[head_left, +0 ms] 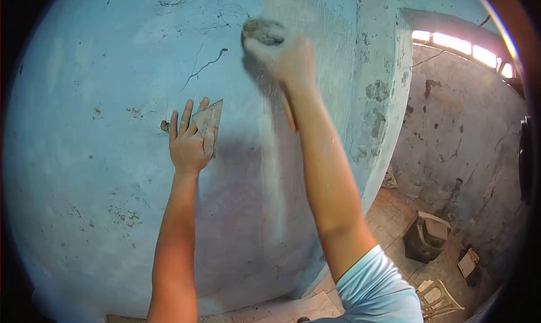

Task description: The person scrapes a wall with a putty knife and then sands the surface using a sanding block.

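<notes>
My left hand (189, 148) rests against the blue painted wall (112, 171) with several fingers stretched upward. Between its thumb side and fingers it holds a flat, dusty grey triangular piece (209, 120), pointed corner up. Higher and to the right, my right hand (290, 61) is blurred by motion and closed at the wall. A dark grey, roundish thing (264, 31) shows at its fingers, overlapping the wall. A narrow brown strip, like a wooden handle (289, 113), sticks out below my right wrist; I cannot tell whether both belong to one tool.
A paler scraped strip (273, 171) runs down the wall below my right hand. To the right, a wall edge (400, 97) opens onto another space. On its tiled floor stand a dark boxy object (426, 237) and a pale chair (439, 300). Cracks and chipped patches mark the walls.
</notes>
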### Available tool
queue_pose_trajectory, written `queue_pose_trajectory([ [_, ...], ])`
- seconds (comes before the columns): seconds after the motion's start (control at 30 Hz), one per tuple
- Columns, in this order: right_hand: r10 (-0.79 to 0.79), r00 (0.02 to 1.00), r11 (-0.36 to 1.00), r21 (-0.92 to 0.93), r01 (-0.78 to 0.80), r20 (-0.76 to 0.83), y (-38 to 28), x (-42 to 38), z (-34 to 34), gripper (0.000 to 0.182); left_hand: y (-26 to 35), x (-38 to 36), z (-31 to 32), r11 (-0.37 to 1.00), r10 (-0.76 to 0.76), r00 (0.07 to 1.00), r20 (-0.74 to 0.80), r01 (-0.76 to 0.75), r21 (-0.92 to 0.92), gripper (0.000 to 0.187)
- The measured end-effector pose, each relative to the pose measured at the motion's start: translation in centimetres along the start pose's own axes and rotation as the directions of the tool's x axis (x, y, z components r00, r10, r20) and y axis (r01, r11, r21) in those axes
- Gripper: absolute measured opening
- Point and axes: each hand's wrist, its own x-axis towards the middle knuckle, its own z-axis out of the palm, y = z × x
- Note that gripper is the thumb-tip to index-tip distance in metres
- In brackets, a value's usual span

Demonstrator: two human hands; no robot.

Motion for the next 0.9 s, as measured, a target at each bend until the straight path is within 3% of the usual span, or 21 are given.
queue_pose_trajectory([
  [0.1,-0.008,1.000,0.996,-0.083,0.006,-0.025,-0.8,8.6,0.1,0.061,0.2,0.2,-0.2,1.000,-0.010,1.000,-0.008,0.010,-0.006,0.045],
  [0.17,0.151,0.988,0.978,-0.146,-0.150,0.002,-3.5,13.4,-1.4,0.063,-0.2,-0.1,0.1,1.000,0.008,1.000,-0.011,-0.008,0.013,0.045],
  [0.23,0.079,0.994,0.983,-0.170,-0.065,0.077,-3.3,16.4,-2.3,0.065,-0.2,-0.1,0.3,1.000,0.003,1.000,-0.014,-0.003,0.008,0.045],
  [0.27,0.218,0.963,0.969,-0.150,-0.194,0.161,-3.0,16.2,-2.5,0.062,-0.2,-0.1,0.3,1.000,0.002,1.000,-0.009,-0.002,0.016,0.045],
  [0.4,0.040,0.993,0.993,-0.111,-0.027,0.114,0.5,7.6,-1.5,0.058,-0.1,-0.2,0.1,1.000,-0.002,1.000,0.011,0.002,0.010,0.046],
  [0.57,-0.024,0.999,0.996,0.086,0.020,0.045,3.9,-14.5,-0.8,0.044,0.1,0.1,-0.3,1.000,0.009,1.000,0.012,-0.009,0.017,0.044],
  [0.73,0.157,0.973,0.988,-0.042,-0.152,0.169,3.5,-35.1,-2.4,0.050,0.1,0.0,-0.1,1.000,-0.004,1.000,0.002,0.004,0.013,0.042],
  [0.77,0.210,0.953,0.978,-0.047,-0.204,0.218,3.3,-37.2,-2.8,0.050,0.2,-0.1,-0.1,1.000,-0.007,1.000,0.008,0.007,0.014,0.042],
  [0.9,0.133,0.984,0.991,-0.027,-0.130,0.123,4.4,-37.8,-2.3,0.050,0.2,0.0,0.1,0.999,-0.012,1.000,-0.017,0.012,0.029,0.043],
])
